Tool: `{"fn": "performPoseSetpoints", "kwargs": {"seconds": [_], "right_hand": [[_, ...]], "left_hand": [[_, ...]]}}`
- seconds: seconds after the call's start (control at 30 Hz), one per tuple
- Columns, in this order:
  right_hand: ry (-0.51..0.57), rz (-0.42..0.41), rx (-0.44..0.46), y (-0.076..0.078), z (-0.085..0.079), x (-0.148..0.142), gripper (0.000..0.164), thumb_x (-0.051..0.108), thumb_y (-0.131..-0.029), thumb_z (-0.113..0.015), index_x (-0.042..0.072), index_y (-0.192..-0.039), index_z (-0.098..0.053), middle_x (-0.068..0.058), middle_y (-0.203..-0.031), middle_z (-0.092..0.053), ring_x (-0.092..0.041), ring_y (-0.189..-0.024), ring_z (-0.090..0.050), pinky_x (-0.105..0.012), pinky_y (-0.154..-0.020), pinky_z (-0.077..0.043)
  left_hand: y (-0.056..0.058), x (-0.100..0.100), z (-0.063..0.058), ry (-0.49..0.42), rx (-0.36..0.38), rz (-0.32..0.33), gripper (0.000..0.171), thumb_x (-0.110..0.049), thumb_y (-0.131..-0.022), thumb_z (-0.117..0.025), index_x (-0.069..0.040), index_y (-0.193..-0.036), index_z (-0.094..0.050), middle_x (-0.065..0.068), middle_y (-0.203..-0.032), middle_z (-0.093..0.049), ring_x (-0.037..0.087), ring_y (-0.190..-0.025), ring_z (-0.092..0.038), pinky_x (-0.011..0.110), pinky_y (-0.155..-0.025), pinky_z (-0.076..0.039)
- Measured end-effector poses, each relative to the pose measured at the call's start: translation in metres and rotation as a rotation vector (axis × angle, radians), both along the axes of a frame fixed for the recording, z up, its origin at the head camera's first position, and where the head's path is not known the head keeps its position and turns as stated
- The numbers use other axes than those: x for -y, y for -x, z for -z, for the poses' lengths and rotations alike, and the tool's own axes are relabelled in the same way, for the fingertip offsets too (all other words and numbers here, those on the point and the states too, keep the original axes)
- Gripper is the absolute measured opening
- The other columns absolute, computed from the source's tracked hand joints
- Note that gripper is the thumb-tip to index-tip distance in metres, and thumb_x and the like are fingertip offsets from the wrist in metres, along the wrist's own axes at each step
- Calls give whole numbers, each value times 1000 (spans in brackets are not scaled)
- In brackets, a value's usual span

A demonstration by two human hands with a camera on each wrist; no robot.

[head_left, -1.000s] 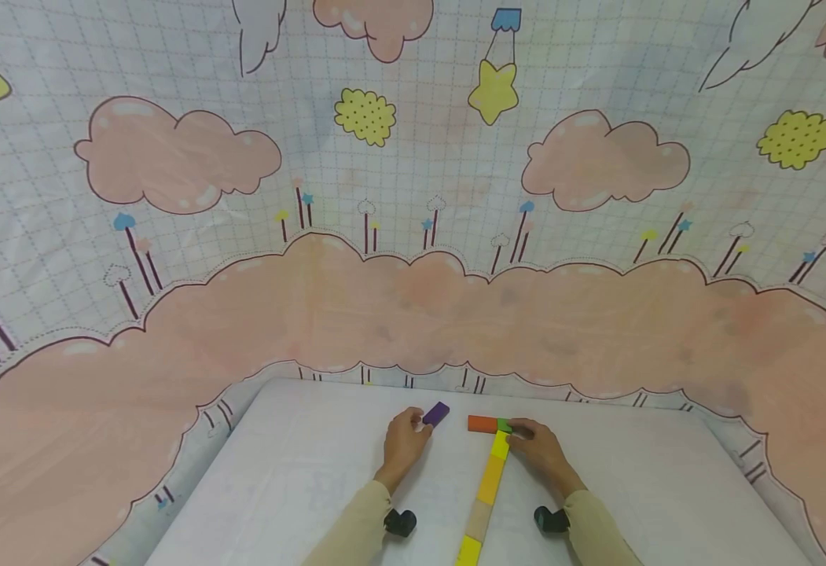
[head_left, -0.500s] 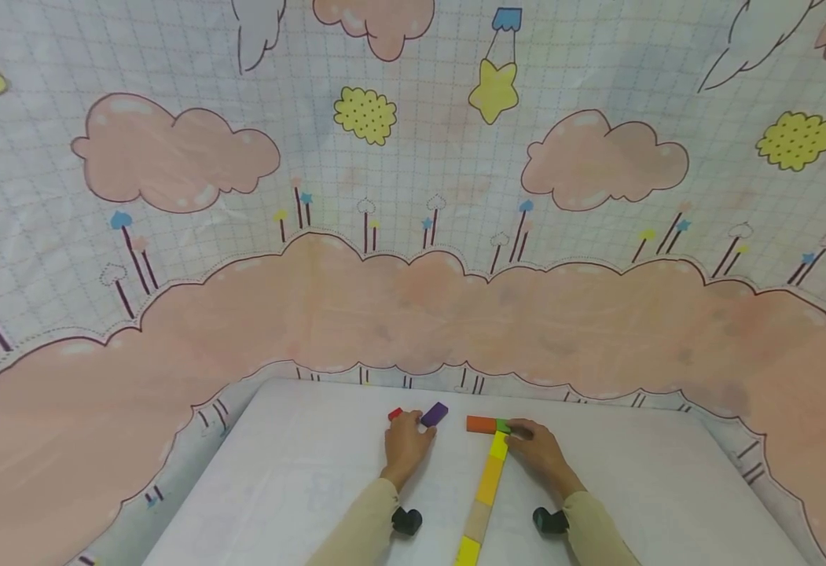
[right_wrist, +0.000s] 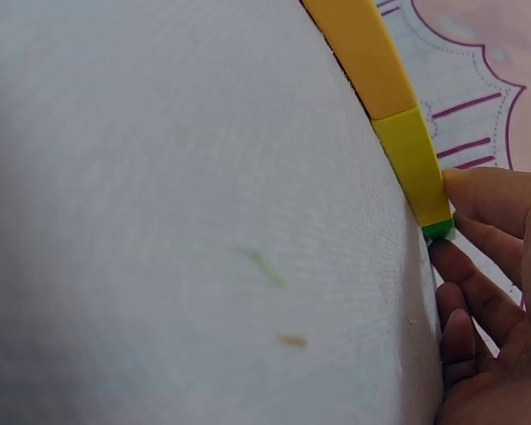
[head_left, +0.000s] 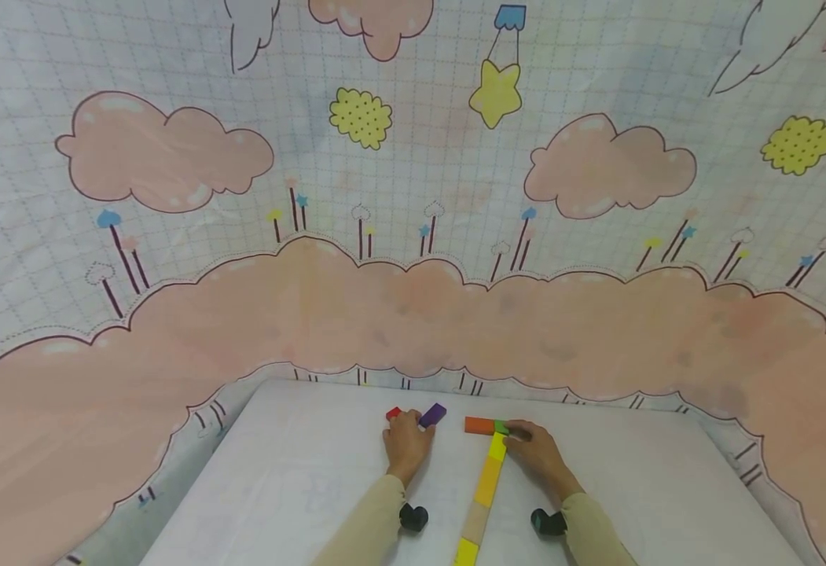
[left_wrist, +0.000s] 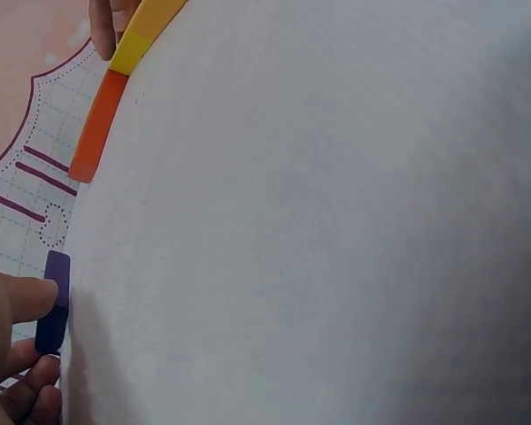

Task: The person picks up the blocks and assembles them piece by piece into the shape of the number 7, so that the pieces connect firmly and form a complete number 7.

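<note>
My left hand point(head_left: 407, 446) pinches a purple block point(head_left: 433, 415) between thumb and finger at the far part of the white table. A small red block point(head_left: 393, 413) shows just beyond its other fingers; whether they touch it is hidden. In the left wrist view, the thumb lies on the purple block point(left_wrist: 57, 301). My right hand point(head_left: 538, 456) pinches a green block point(head_left: 501, 427). An orange-red block point(head_left: 479, 425) adjoins the green one on the left. From there a row with a yellow block point(head_left: 498, 446) and an orange block point(head_left: 487, 481) runs toward me.
Further along the row lie a tan block point(head_left: 476, 523) and another yellow block point(head_left: 466, 552). Dark heart-shaped pieces sit by both cuffs, one left point(head_left: 413, 518) and one right point(head_left: 548, 523). A cloud-patterned cloth point(head_left: 413, 314) rises behind the white table point(head_left: 278, 479).
My left hand has shifted slightly right and turned over a little, and the red block has come into view beyond its fingers. My right hand stays by the green block.
</note>
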State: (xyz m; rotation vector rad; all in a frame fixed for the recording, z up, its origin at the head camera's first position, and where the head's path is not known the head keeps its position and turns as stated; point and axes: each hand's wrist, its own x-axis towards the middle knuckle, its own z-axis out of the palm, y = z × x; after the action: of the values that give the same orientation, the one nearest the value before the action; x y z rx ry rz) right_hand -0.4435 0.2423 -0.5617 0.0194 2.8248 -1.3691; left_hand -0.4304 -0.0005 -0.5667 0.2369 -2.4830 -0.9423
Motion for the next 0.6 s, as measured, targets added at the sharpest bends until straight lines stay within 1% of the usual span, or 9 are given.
{"fn": "performPoseSetpoints", "kwargs": {"seconds": [0.13,0.23,0.4,0.6], "right_hand": [[-4,-1,0,0,1,-1,33,19,-92,-67,13,-124,-66,-16,-138,-57,-38,-131,-46,-60,-112,-33],[-11,-12,-4,-2,3,-2,33,20,-92,-67,13,-124,-66,-16,-138,-57,-38,-131,-46,-60,-111,-34],[-19,-25,-10,-5,4,-4,33,20,-92,-66,13,-124,-66,-16,-137,-57,-38,-130,-47,-60,-110,-34],[-29,-5,-15,-13,8,0,34,17,-92,-66,13,-126,-65,-15,-138,-57,-37,-132,-46,-60,-111,-34]], "left_hand": [[-4,-1,-3,-21,1,-2,24,-19,-80,-79,-1,-92,-68,12,-85,-68,28,-84,-57,45,-76,-38],[-8,-1,-3,-23,3,-5,24,-18,-81,-79,0,-94,-69,12,-86,-70,29,-85,-59,45,-77,-39],[-13,0,-3,-24,-20,-5,23,-16,-80,-79,1,-93,-71,15,-87,-72,32,-85,-64,45,-74,-41],[-21,7,-6,-50,-14,30,22,-15,-80,-78,2,-92,-71,13,-82,-70,29,-78,-63,44,-74,-45]]}}
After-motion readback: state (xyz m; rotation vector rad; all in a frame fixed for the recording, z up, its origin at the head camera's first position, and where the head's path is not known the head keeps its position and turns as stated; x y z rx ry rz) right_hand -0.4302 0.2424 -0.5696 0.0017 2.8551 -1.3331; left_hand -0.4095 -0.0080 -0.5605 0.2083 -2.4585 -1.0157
